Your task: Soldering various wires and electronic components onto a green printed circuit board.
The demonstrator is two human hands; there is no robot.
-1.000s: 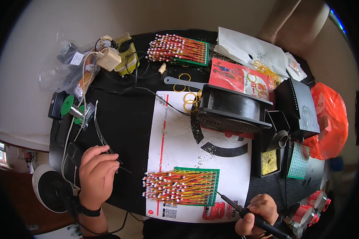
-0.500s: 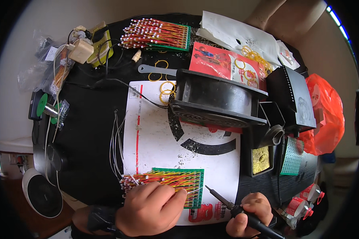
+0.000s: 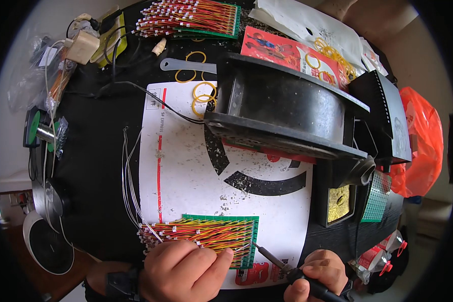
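Note:
My left hand is closed in a pinch on a thin silvery solder wire, whose loose loops trail across the table to the left. The wire's short end sticks out past my fingertips over the right edge of a green circuit board. Rows of red and yellow wires with small white connectors lie across that board. My right hand grips a soldering iron by its black handle. Its tip points up-left to the board's right edge, close to the solder's end; whether they touch I cannot tell.
A black fan stands beyond the board on white paper strewn with clippings. Right of it are a yellow sponge in a holder, a black box and a red bag. Another wired board lies far back; a solder spool is left.
The iron's tip has moved left, from just off the board to over its right edge near the solder's end. The whole view has shifted a little.

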